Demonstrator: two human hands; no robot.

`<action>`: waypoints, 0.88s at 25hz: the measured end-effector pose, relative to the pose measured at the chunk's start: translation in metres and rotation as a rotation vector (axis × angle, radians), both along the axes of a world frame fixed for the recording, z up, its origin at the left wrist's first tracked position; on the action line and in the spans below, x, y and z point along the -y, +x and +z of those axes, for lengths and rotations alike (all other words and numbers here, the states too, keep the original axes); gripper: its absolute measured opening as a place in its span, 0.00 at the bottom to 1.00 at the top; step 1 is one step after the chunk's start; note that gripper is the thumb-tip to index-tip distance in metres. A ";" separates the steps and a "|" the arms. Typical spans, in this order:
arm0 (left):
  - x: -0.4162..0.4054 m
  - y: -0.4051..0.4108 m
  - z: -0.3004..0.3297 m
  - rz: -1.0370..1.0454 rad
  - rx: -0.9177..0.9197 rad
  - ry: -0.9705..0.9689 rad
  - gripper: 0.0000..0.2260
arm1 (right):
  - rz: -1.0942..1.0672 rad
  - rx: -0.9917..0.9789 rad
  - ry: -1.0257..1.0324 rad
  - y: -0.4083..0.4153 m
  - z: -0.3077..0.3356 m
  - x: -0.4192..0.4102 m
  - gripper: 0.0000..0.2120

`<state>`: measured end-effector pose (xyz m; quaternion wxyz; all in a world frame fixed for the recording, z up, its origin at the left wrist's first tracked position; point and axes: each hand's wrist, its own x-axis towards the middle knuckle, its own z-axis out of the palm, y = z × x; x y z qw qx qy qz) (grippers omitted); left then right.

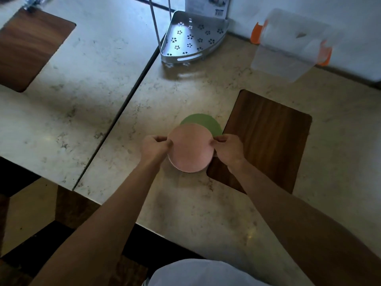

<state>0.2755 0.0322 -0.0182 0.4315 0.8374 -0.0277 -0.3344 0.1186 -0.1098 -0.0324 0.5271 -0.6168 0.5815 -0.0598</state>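
Hands (155,146) (227,148) pinching pink disc (190,148) edges

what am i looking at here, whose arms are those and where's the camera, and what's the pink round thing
There is no machine here: these are a person's two bare arms. The single picture comes from a camera worn on their head, looking forward and down.

The left hand and right hand each pinch an edge of a pink disc. It partly covers a green disc behind it; whether the two touch cannot be told.

All this is over a pale stone-look table with a dark wooden panel set into it. Further back stand a metal corner rack and a clear plastic box with orange clips.
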 end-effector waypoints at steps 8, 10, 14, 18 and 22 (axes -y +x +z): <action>0.055 0.016 -0.013 -0.083 0.003 0.016 0.08 | 0.010 -0.105 -0.132 0.012 -0.014 0.049 0.11; 0.060 0.018 -0.017 -0.106 0.019 0.023 0.08 | 0.024 -0.125 -0.153 0.013 -0.018 0.055 0.11; 0.062 0.018 -0.023 -0.217 0.102 0.108 0.09 | 0.084 -0.146 -0.192 0.012 -0.021 0.056 0.12; 0.059 0.016 -0.024 -0.339 0.277 0.183 0.07 | 0.168 -0.148 -0.303 0.008 -0.019 0.048 0.09; 0.063 0.012 -0.025 -0.450 0.378 0.225 0.09 | 0.158 -0.271 -0.316 0.009 -0.018 0.039 0.11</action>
